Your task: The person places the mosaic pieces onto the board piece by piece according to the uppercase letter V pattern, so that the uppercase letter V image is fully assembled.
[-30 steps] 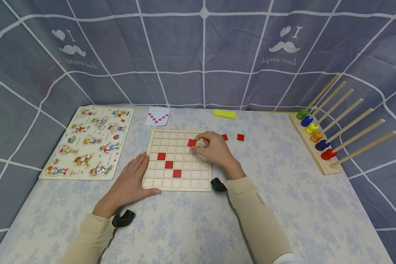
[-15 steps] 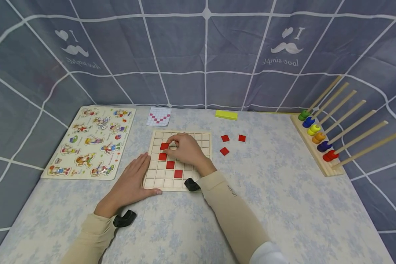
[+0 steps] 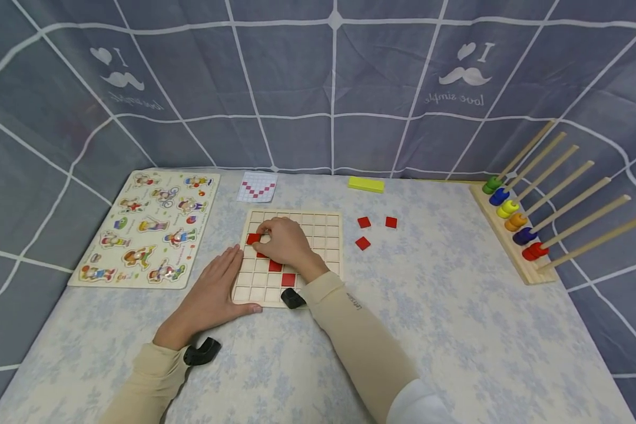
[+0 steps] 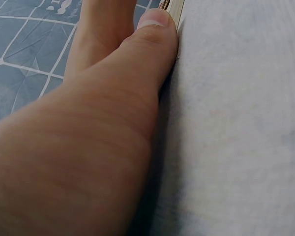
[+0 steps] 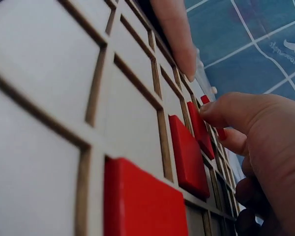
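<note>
Over the left columns of the wooden grid board (image 3: pixel 323 244), my right hand (image 3: pixel 287 242) pinches a red square tile (image 3: pixel 252 238) between thumb and fingers. Whether this tile touches the board cannot be told. A diagonal of red tiles (image 3: pixel 288 280) lies in the board's cells, one partly hidden by the right hand; the right wrist view shows them as red tiles (image 5: pixel 189 160) set in the grid. My left hand (image 3: pixel 212 294) rests at the board's lower left corner, fingers straight along the left edge and thumb by the front edge. The left wrist view shows its thumb (image 4: pixel 147 44) against the board.
Loose red tiles (image 3: pixel 363 242) lie right of the board. Behind it are a pattern card (image 3: pixel 257 187) with a V of squares and a yellow block (image 3: pixel 366 184). A picture puzzle board (image 3: pixel 148 229) lies left; a peg stand (image 3: pixel 509 235) with coloured beads stands right.
My right hand has carried the red tile leftward across the board, from its right part to the left columns. The loose tiles at right came into fuller view. My left hand stayed put.
</note>
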The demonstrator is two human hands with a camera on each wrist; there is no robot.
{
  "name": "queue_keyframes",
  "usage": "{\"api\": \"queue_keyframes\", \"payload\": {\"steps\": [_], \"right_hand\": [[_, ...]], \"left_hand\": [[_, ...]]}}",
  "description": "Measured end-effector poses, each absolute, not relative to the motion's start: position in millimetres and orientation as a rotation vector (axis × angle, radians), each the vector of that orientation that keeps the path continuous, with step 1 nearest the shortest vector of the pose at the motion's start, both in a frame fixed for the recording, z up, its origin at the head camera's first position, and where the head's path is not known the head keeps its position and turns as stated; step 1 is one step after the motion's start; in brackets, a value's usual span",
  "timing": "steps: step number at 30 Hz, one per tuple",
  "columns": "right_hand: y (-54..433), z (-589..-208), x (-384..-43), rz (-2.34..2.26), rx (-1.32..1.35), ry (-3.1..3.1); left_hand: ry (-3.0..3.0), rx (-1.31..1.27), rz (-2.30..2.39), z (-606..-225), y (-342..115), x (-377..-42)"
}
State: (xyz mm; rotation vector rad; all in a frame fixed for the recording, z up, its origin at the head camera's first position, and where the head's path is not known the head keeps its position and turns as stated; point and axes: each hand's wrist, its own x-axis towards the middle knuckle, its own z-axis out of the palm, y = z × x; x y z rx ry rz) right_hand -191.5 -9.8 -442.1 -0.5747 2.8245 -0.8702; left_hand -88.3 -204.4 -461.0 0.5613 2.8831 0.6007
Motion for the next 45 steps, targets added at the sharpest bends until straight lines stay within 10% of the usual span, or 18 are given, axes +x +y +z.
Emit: {"api": "queue_keyframes", "payload": {"steps": [45], "right_hand": [[-22,-428,-189,-0.956,-0.345,2.741]], "left_hand": [[2.898,0.568,0.590,-460,-203,-88]]}}
